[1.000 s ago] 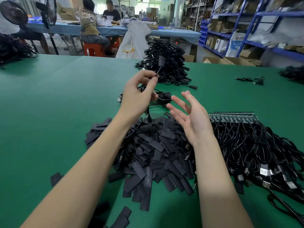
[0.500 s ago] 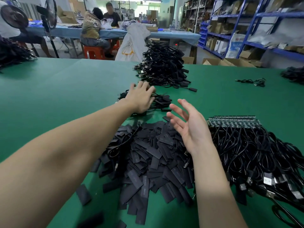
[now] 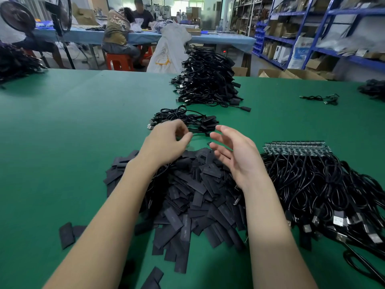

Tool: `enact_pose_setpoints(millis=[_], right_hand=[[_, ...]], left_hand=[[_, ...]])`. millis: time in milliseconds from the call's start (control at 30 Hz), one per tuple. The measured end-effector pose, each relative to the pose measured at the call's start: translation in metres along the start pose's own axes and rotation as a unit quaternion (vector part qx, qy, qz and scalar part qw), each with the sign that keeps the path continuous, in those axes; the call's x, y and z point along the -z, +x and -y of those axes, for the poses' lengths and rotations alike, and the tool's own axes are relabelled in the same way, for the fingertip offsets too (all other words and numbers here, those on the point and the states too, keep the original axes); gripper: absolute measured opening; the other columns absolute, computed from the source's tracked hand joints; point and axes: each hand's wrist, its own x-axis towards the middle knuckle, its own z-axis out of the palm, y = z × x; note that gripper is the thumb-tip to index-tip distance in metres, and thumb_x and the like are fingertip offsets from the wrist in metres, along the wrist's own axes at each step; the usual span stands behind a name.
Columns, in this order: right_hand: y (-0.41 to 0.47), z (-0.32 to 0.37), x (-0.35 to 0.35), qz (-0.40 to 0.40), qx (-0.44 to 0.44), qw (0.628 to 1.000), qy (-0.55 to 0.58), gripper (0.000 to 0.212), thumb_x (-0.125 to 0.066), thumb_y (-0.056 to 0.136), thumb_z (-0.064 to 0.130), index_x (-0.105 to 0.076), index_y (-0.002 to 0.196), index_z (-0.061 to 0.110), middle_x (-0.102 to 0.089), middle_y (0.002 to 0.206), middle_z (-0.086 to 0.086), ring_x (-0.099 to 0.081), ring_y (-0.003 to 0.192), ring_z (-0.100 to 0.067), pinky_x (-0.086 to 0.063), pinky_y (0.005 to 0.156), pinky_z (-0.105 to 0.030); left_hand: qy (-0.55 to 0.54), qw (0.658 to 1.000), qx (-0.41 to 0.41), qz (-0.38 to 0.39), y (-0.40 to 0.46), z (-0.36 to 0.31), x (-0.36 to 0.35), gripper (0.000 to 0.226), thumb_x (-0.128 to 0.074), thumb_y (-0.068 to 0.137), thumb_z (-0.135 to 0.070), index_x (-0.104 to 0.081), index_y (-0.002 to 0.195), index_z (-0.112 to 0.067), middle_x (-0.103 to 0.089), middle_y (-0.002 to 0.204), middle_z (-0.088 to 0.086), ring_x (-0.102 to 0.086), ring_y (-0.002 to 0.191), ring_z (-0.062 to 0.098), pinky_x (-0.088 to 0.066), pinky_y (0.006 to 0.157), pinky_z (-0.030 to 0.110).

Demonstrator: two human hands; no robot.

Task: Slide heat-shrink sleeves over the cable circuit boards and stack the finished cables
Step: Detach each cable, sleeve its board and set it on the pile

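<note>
1. Both hands hover empty: the left hand (image 3: 166,142) has loosely curled fingers with nothing in its grip, and the right hand (image 3: 237,155) is spread apart, palm inward.
2. The heap of flat black heat-shrink sleeves (image 3: 191,197) lies beneath the wrists, so a careless forearm could scatter it across the green felt tabletop (image 3: 73,132).
3. The tangled bundle of unsleeved black cables with bare circuit boards (image 3: 312,180) sits to the right; pulling one may drag its neighbours along.
4. The small stack of finished black cables (image 3: 183,119) lies just beyond the fingers, with a taller finished pile (image 3: 208,80) behind.
</note>
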Motion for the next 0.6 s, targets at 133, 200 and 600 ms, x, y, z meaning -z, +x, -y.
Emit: enact_pose_setpoints(millis=[133,200,600], right_hand=[[-0.002,0.000,-0.001,0.004,0.000,1.000,-0.024,0.015,-0.062,0.100,0.026,-0.073,0.106,0.018,-0.080,0.093,0.003,-0.073,0.073,-0.008,-0.058,0.064,-0.019],[-0.002,-0.001,-0.001,0.005,-0.001,0.999,-0.041,0.016,-0.062,0.100,0.026,-0.073,0.107,0.017,-0.080,0.092,0.003,-0.073,0.072,-0.008,-0.058,0.064,-0.019],[0.003,-0.012,-0.008,0.001,-0.006,0.992,-0.128,0.017,-0.067,0.097,0.022,-0.066,0.114,0.025,-0.071,0.112,-0.006,-0.072,0.068,-0.011,-0.053,0.057,-0.019]], left_hand=[[0.064,0.994,0.068,0.050,-0.025,0.005,0.000,0.015,-0.068,0.089,-0.042,-0.060,0.090,-0.030,-0.062,0.081,-0.018,-0.060,0.088,0.016,-0.045,0.072,0.031],[0.085,0.991,0.085,0.061,-0.032,0.007,-0.001,0.018,-0.070,0.087,-0.042,-0.058,0.092,-0.030,-0.061,0.079,-0.018,-0.059,0.087,0.016,-0.041,0.069,0.030],[-0.195,0.974,0.065,0.093,-0.033,-0.003,0.011,0.020,-0.061,0.087,-0.010,-0.073,0.091,-0.025,-0.064,0.067,-0.015,-0.051,0.059,-0.002,-0.040,0.059,0.005]])
